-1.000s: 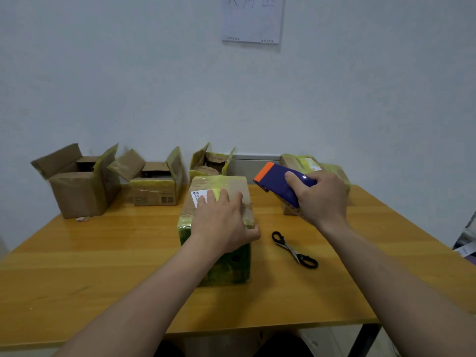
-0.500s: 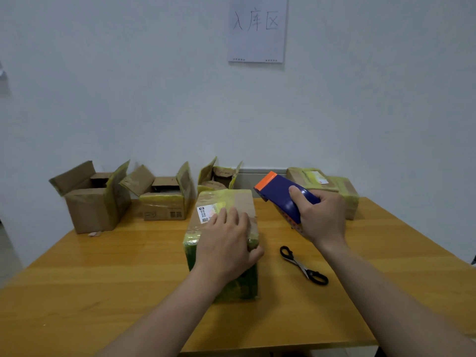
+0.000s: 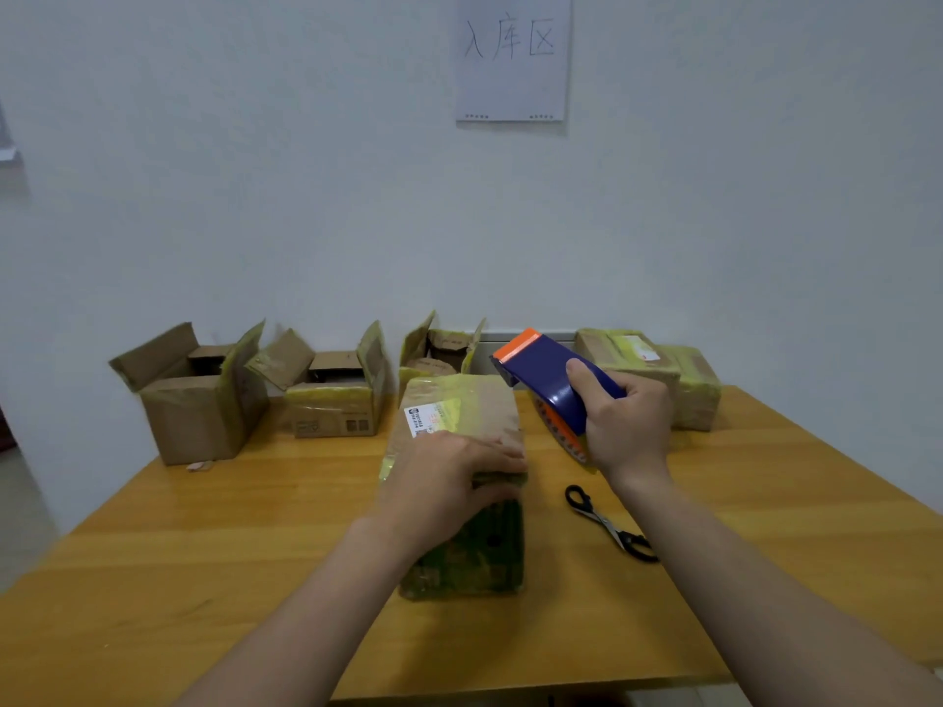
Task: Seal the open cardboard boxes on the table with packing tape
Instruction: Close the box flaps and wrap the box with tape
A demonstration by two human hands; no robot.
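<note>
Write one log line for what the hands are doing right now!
left hand: rests on taped box | right hand: grips tape dispenser | scissors: lying on table | open boxes: three at back

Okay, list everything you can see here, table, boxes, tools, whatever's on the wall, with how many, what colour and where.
table: one, orange-brown wood, foreground.
open boxes: three, brown, back left of table.
taped boxes: two, brown with yellowish tape, back right.
middle box: one, brown and green, white label, centre, flaps closed.
scissors: one, black handles, right of middle box.
dispenser: one, blue and orange, held above table.
sign: one, white, on wall.
left hand: flat on middle box.
right hand: grips dispenser.
</note>
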